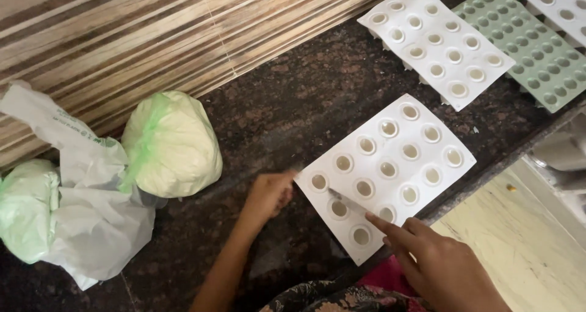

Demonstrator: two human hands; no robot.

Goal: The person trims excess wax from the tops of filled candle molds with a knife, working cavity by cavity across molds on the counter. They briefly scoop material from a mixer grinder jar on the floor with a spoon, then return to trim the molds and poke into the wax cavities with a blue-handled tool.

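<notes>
Dark stone counter (293,111). Left hand (268,195): fingers curled, pinching the corner of a white mould tray (386,172). Right hand (436,264): forefinger extended along a thin blade (345,201) lying on the tray between both hands.

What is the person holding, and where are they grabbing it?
The left hand pinches the near corner of the white mould tray. The right hand seems to press a thin blade onto it; its grip is unclear.

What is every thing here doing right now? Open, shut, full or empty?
Near white mould tray: flat on counter, cups empty.
Far white tray: flat, cups empty.
Green tray: flat.
Tied bag: knotted shut, full of pale stuff.
Left hand: holding tray corner.
Right hand: holding thin tool over a cup.
</notes>
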